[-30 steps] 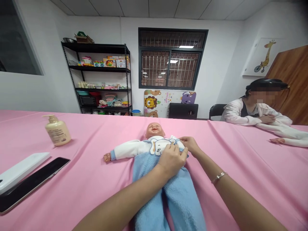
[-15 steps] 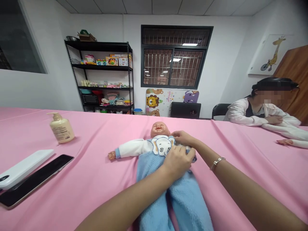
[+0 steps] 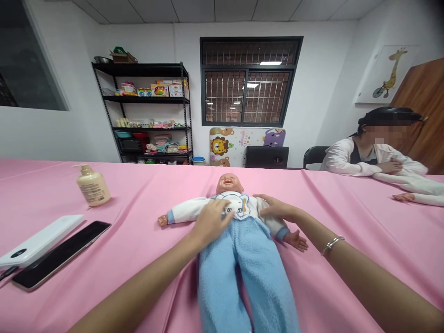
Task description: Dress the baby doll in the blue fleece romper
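A baby doll [image 3: 229, 183] lies on its back on the pink tablecloth [image 3: 138, 259], head away from me. It wears a white top with an elephant bib and fluffy blue trousers [image 3: 239, 268]. My left hand [image 3: 210, 222] rests flat on the doll's chest, on its left side as I see it, fingers stretched out. My right hand [image 3: 275, 209] lies on the doll's other shoulder and upper arm, fingers extended. The doll's far arm [image 3: 294, 239] sticks out below my right wrist, which carries a silver bracelet [image 3: 331, 244].
A cream pump bottle [image 3: 92, 186] stands at the left. Nearer me lie a white flat case [image 3: 38, 240] and a black phone [image 3: 62, 260]. Another person [image 3: 374, 155] sits at the right with a second doll [image 3: 412, 189]. A black shelf rack [image 3: 145, 113] stands behind.
My left hand has moved from the doll's right side to its chest on the left. The doll's right arm, earlier covered, now lies exposed. Both hands have flattened out.
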{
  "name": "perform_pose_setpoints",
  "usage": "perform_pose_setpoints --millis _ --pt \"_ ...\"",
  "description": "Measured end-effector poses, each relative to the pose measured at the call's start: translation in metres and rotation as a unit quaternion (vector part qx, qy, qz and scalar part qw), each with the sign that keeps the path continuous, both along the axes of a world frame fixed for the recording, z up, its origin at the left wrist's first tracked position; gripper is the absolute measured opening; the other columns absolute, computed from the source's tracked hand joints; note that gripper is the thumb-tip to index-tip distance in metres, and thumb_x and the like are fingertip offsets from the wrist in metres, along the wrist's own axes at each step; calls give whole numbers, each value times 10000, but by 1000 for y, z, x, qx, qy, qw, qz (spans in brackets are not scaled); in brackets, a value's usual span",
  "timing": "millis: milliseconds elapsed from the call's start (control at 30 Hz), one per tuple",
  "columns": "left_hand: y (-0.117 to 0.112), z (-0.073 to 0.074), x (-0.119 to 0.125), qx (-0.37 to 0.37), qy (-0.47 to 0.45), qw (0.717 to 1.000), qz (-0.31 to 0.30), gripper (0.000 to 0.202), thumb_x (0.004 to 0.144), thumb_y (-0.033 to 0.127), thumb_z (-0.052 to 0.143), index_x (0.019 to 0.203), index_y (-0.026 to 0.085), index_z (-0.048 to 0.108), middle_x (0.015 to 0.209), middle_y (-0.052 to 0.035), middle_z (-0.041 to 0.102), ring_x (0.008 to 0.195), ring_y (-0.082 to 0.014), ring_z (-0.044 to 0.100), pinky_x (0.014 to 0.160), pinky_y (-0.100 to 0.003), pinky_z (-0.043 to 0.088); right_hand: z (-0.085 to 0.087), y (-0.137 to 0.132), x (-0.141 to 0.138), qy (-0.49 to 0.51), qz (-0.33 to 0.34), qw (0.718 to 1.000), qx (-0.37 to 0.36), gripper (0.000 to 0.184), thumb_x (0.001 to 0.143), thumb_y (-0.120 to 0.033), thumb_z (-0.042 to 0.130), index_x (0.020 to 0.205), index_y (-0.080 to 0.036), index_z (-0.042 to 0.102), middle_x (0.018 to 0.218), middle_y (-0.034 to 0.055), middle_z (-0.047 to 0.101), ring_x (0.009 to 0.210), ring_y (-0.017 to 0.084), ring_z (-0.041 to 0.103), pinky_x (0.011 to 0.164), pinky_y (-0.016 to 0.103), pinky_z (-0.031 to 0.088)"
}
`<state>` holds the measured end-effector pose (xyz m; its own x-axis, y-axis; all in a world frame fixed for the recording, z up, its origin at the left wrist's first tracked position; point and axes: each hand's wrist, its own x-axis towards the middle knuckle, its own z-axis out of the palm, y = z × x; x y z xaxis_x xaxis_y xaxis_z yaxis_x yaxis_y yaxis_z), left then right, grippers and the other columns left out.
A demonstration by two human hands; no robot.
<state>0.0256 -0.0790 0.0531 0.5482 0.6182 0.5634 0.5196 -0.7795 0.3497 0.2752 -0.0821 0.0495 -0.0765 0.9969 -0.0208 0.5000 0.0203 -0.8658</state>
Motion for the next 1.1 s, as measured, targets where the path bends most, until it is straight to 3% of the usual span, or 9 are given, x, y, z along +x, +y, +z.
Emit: perform_pose_setpoints --millis 100,233,400,533,633,767,933,1033,1100 --pt "23 -7 -21 -121 -59 990 29 288 867 411 406 883 155 537 850 -37 578 787 -186 533 734 -297 407 -4 -1 5 -44 13 999 16 660 592 -104 509 1242 -193 439 1137 66 547 991 205 530 857 335 434" --pt "41 -22 -32 -266 -98 959 -20 448 816 551 391 702 136 516 675 -6 525 666 -175 494 625 -275 393 -14 -1 12 -172 -10 982 78 687 607 -78 473 1282 -188 406 1181 83 521 1044 215 500 874 326 402" --pt "40 -21 -35 -336 -213 915 -60 488 723 605 490 737 121 553 673 -12 540 655 -169 491 605 -265 397 -26 -6 17 -401 -114 904 95 454 771 -159 404 1195 -257 532 1023 122 561 861 237 562 703 323 398" --pt "37 -14 -39 -333 -220 915 -50 474 716 591 501 759 126 583 729 -29 582 748 -204 515 677 -290 423 -23 -18 6 -479 -172 850 136 293 795 -180 425 963 -221 663 996 134 565 910 281 518 724 358 367" --pt "40 -13 -48 -336 -172 925 -53 400 735 535 484 712 147 581 749 -30 588 828 -228 504 748 -310 414 -16 -29 -13 -368 -134 899 194 255 838 -300 423 790 -181 643 863 87 580 809 219 516 679 306 373" --pt "45 -7 -64 -386 -75 911 -124 179 686 326 492 679 158 553 732 -3 545 754 -186 479 704 -268 390 -10 -46 -23 -138 26 986 92 424 836 -527 384 652 -171 524 638 8 493 575 131 424 529 247 341" --pt "49 -8 -71 -424 -2 887 -184 172 551 165 451 698 144 538 709 12 506 680 -145 450 632 -226 356 -17 -53 -3 109 167 979 -50 373 774 -533 517 797 -163 563 816 30 554 768 156 501 720 272 406" --pt "55 -19 -66 -394 6 904 -166 99 583 176 457 655 142 517 676 13 495 646 -137 439 604 -224 346 -26 -44 2 230 92 969 -21 387 744 -554 540 850 -183 511 815 21 550 741 149 513 686 269 411" --pt "62 -27 -63 -350 -16 927 -133 103 622 195 459 672 137 528 696 3 513 652 -140 451 606 -227 353 -35 -34 -3 208 -1 977 38 410 722 -581 538 784 -182 471 711 -7 507 634 125 468 597 241 380"
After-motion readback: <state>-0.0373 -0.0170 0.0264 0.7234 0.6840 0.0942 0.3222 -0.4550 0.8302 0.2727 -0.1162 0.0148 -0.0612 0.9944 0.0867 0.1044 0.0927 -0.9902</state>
